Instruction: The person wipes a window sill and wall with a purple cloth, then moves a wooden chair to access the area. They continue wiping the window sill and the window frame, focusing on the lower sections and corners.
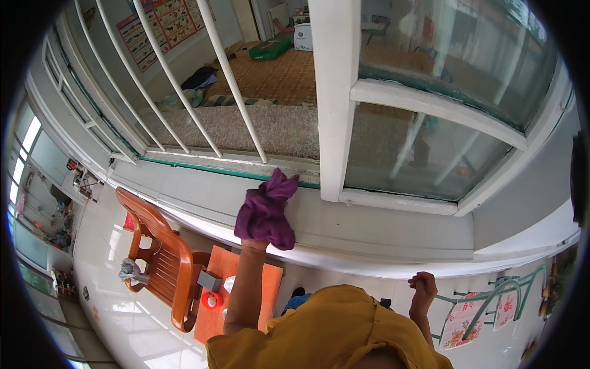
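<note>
My left hand (255,244) is mostly hidden beneath a bunched purple cloth (267,212), which it holds on the white window sill (341,223). The cloth's upper end touches the green strip and the lower window frame (295,168), below the white vertical bars (230,78). To the right stands a white wooden window sash (336,115) with glass panes (424,152). My right hand (423,286) hangs in the air below the sill, off to the right, its fingers partly curled; no object shows in it.
Lower left, an orange-brown wooden armchair (159,249) stands beside a small wooden table (272,286) bearing a red round container (211,300) and a grey box (209,281). Lower right are chairs with floral seats (463,320). Behind the bars lies a bed with a brown cover (276,78).
</note>
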Available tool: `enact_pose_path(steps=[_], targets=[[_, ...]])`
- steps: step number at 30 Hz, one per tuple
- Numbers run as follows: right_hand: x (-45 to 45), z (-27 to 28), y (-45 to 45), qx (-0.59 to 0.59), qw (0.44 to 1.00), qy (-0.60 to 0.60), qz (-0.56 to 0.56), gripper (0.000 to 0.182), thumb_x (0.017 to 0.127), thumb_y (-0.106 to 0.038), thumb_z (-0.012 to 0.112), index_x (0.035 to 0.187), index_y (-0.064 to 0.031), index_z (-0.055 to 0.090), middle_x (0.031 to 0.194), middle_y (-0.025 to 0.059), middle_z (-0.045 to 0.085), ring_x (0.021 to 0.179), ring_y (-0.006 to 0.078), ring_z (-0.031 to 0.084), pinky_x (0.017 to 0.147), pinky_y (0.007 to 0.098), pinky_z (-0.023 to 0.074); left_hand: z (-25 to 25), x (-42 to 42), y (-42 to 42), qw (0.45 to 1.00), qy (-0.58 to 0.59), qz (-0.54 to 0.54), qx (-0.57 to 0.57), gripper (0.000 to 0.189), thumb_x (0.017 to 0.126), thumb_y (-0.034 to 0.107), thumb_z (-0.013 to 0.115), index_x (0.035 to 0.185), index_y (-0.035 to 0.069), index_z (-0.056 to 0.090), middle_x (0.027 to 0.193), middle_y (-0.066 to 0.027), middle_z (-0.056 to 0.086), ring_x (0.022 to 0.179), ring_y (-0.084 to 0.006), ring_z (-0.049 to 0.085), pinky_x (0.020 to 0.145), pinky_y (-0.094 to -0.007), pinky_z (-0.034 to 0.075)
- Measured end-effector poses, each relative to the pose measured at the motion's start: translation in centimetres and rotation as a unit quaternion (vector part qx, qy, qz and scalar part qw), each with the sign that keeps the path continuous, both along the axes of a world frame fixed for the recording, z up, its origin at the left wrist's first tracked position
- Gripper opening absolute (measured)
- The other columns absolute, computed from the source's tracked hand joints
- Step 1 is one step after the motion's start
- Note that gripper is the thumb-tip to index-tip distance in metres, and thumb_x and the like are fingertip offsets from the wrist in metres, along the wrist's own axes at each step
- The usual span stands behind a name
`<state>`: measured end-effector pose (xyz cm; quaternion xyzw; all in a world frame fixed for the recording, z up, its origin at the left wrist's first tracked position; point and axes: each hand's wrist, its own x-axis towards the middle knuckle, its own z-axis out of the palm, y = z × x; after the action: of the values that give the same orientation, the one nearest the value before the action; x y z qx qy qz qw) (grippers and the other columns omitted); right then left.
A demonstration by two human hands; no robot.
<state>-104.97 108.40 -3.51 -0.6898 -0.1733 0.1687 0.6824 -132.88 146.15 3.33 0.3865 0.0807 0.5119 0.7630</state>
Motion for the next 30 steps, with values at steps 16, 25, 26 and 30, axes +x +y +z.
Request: enact_pose_path(steps=[16,25,26,30], targets=[[-10.0,9.1,16.7,-0.036,0.897,-0.373,0.234,0.025,0.088,0.001,0.061,0.112,-0.0044,0.062,0.106,0.0167,0.062,0.094,0.0328,0.064,0.077,0.0375,0.0536,1.9,-7.9,3.4,0.740,0.468,0.311,0.369,0.044,0.078,-0.013,0.048,0.116,0.002,0.063,0.123,-0.0194,0.061,0.113,-0.0360,0.061,0.095,-0.0376,0.049],[-20.9,9.3,34.4,-0.113,0.780,-0.581,0.203,0.062,0.077,-0.029,0.074,0.132,-0.0052,0.056,0.133,0.0241,0.049,0.120,0.0415,0.051,0.094,0.0499,0.0454,-2.3,-9.3,6.1,0.655,0.487,0.455,0.358,0.027,0.079,-0.009,0.049,0.098,0.003,0.063,0.104,-0.0133,0.066,0.093,-0.0351,0.059,0.082,-0.0433,0.050],[-21.2,8.9,34.8,-0.112,0.754,-0.618,0.191,0.061,0.076,-0.027,0.074,0.130,-0.0051,0.057,0.133,0.0220,0.050,0.118,0.0400,0.053,0.092,0.0500,0.0464,-2.2,-9.3,6.4,0.661,0.482,0.451,0.358,0.027,0.079,-0.009,0.049,0.097,0.003,0.063,0.104,-0.0132,0.066,0.094,-0.0353,0.059,0.082,-0.0432,0.050],[-18.1,8.8,33.5,-0.222,0.758,-0.564,0.241,0.045,0.074,-0.021,0.073,0.115,-0.0050,0.061,0.134,0.0140,0.051,0.122,0.0306,0.052,0.086,0.0522,0.0470,-2.3,-9.7,5.8,0.654,0.493,0.441,0.366,0.025,0.079,-0.008,0.051,0.096,0.004,0.063,0.104,-0.0121,0.066,0.095,-0.0351,0.058,0.081,-0.0427,0.050]])
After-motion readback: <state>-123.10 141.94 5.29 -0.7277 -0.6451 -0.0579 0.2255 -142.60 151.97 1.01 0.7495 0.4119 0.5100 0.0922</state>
